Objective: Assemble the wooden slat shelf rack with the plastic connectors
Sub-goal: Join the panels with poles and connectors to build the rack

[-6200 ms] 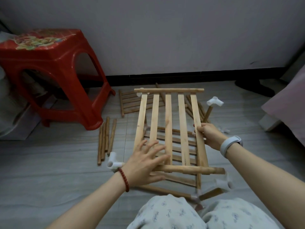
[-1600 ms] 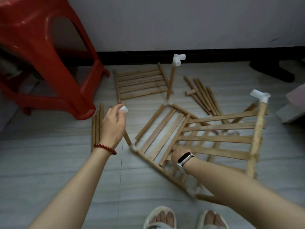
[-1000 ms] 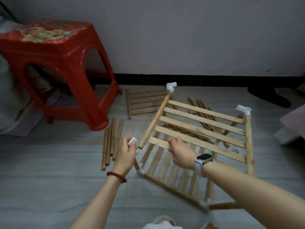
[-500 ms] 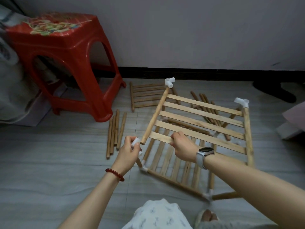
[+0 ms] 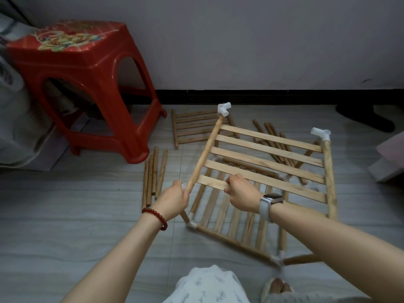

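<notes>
A wooden slat panel (image 5: 269, 162) is held raised over a lower slat panel (image 5: 229, 217) that lies on the floor with white connectors at its corners. My right hand (image 5: 241, 192) grips the nearest slat of the raised panel. My left hand (image 5: 173, 199) is curled around a white plastic connector at the near end of the panel's left rail (image 5: 205, 154); the connector is almost hidden in the fingers. White connectors cap the far ends of the left rail (image 5: 224, 109) and the right rail (image 5: 321, 134).
A red plastic stool (image 5: 85, 84) stands at the left by the wall. Loose wooden rods (image 5: 154, 176) lie left of the rack and more rods (image 5: 275, 143) behind it. Another slat panel (image 5: 194, 127) lies flat near the wall.
My left hand has brought the white connector up onto the near end of the left rail. My right hand keeps its grip on the slat and the raised panel has barely shifted.
</notes>
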A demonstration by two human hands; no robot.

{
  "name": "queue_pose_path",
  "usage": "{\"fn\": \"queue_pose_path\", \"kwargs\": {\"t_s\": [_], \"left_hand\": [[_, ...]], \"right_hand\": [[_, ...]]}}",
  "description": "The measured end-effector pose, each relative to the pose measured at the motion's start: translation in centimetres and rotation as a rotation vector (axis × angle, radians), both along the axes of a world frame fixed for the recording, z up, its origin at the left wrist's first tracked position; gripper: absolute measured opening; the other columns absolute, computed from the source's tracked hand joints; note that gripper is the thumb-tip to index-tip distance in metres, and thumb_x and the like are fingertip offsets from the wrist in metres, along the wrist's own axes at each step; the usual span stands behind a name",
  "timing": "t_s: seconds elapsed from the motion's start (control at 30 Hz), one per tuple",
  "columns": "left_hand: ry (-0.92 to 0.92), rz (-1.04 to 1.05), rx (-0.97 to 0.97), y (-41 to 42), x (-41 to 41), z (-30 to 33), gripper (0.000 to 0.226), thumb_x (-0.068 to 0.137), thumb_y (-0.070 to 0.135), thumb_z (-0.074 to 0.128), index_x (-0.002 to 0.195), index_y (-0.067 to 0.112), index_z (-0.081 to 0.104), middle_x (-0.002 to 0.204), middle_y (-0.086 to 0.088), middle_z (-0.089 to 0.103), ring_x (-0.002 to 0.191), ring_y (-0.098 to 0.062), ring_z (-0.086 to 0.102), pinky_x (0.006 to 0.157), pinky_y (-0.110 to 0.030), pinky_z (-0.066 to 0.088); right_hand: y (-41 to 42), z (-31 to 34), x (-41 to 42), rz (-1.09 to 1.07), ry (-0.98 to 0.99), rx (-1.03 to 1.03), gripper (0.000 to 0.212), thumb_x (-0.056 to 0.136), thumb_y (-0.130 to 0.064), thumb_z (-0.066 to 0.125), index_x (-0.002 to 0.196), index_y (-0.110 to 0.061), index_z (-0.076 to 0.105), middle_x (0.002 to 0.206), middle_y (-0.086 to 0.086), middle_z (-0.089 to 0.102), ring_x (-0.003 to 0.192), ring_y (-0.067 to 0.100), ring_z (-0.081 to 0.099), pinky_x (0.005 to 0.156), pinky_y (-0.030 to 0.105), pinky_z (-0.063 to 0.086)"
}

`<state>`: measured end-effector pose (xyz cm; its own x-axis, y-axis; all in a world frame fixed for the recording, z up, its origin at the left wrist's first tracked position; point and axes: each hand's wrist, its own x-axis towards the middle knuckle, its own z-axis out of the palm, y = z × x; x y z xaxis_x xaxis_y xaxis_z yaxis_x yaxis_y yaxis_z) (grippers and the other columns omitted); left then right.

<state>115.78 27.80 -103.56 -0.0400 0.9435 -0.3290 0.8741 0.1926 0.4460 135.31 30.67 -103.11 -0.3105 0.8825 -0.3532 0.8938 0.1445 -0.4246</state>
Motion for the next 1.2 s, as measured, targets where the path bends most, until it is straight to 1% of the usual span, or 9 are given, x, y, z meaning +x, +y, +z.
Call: {"fn": "queue_pose_path", "kwargs": {"t_s": [0.17, 0.23, 0.3, 0.4, 0.6, 0.77, 0.97, 1.03, 1.2], "left_hand": [[0.054, 0.005, -0.012, 0.3, 0.7, -0.2, 0.036, 0.095, 0.035, 0.049, 0.104, 0.000, 0.055, 0.064, 0.004, 0.048, 0.054, -0.006, 0.046, 0.043, -0.020, 0.031], [0.007, 0.085, -0.007, 0.6, 1.0, -0.4, 0.037, 0.094, 0.039, 0.050, 0.096, 0.003, 0.056, 0.069, 0.001, 0.057, 0.058, -0.010, 0.053, 0.046, -0.020, 0.037], [-0.090, 0.148, 0.003, 0.7, 1.2, -0.6, 0.035, 0.095, 0.040, 0.048, 0.098, 0.005, 0.054, 0.082, -0.005, 0.065, 0.066, -0.012, 0.058, 0.051, -0.022, 0.044], [-0.208, 0.188, 0.029, 0.5, 1.2, -0.5, 0.031, 0.096, 0.039, 0.046, 0.100, 0.009, 0.050, 0.089, -0.008, 0.065, 0.067, -0.010, 0.058, 0.049, -0.018, 0.040], [-0.353, 0.379, 0.220, -0.1, 2.1, -0.4, 0.035, 0.102, 0.033, 0.029, 0.101, 0.008, 0.054, 0.078, -0.005, 0.056, 0.060, -0.007, 0.050, 0.044, -0.010, 0.037], [-0.441, 0.470, 0.241, 0.1, 2.9, -0.4, 0.033, 0.103, 0.031, 0.024, 0.100, 0.010, 0.050, 0.080, -0.005, 0.055, 0.060, -0.008, 0.052, 0.045, -0.015, 0.033], [-0.590, 0.264, 0.044, -1.9, 3.1, -0.5, 0.045, 0.102, 0.036, 0.020, 0.097, 0.009, 0.055, 0.069, -0.001, 0.050, 0.068, -0.012, 0.054, 0.059, -0.021, 0.041], [-0.638, 0.162, -0.090, -2.5, 3.0, -0.3, 0.041, 0.102, 0.036, 0.023, 0.094, 0.013, 0.055, 0.076, -0.003, 0.054, 0.072, -0.012, 0.055, 0.060, -0.017, 0.045], [-0.499, -0.103, -0.280, -2.1, 1.6, 0.8, 0.022, 0.098, 0.035, 0.041, 0.092, 0.022, 0.057, 0.094, 0.002, 0.060, 0.089, -0.012, 0.058, 0.081, -0.028, 0.048]], "right_hand": [[0.5, 0.5, -0.2, -0.028, 0.050, 0.007, 0.020, 0.098, -0.020, 0.041, 0.114, -0.009, 0.047, 0.115, 0.009, 0.046, 0.099, 0.025, 0.050, 0.085, 0.036, 0.043], [0.5, 0.6, -0.2, -0.024, 0.054, 0.003, 0.021, 0.098, -0.020, 0.042, 0.115, -0.009, 0.047, 0.116, 0.009, 0.045, 0.099, 0.025, 0.050, 0.085, 0.037, 0.043], [0.5, 0.5, -0.1, -0.014, 0.044, 0.000, 0.022, 0.098, -0.020, 0.041, 0.116, -0.009, 0.047, 0.116, 0.009, 0.045, 0.100, 0.026, 0.050, 0.087, 0.038, 0.043], [0.5, 0.4, 0.0, -0.013, 0.045, 0.013, 0.022, 0.098, -0.021, 0.041, 0.116, -0.009, 0.047, 0.117, 0.009, 0.046, 0.102, 0.026, 0.050, 0.087, 0.037, 0.043], [-0.1, -0.2, 0.1, 0.004, 0.030, 0.056, 0.020, 0.099, -0.023, 0.039, 0.111, -0.009, 0.048, 0.115, 0.009, 0.047, 0.096, 0.026, 0.050, 0.078, 0.035, 0.040], [-1.6, -1.0, 0.4, 0.010, -0.043, 0.218, 0.029, 0.099, -0.032, 0.032, 0.112, -0.012, 0.048, 0.112, 0.007, 0.049, 0.087, 0.028, 0.053, 0.073, 0.034, 0.035], [-1.4, -0.9, 2.6, 0.185, -0.071, 0.262, 0.026, 0.099, -0.031, 0.037, 0.117, -0.014, 0.046, 0.115, 0.002, 0.048, 0.092, 0.029, 0.054, 0.073, 0.035, 0.033], [-1.1, -0.5, 3.7, 0.250, -0.057, 0.217, 0.025, 0.098, -0.030, 0.039, 0.115, -0.014, 0.047, 0.113, 0.003, 0.049, 0.090, 0.026, 0.053, 0.074, 0.037, 0.038], [-1.1, 1.3, 7.1, 0.406, -0.187, 0.144, 0.024, 0.097, -0.027, 0.043, 0.119, -0.023, 0.051, 0.115, -0.003, 0.047, 0.103, 0.016, 0.044, 0.088, 0.034, 0.036]]}}
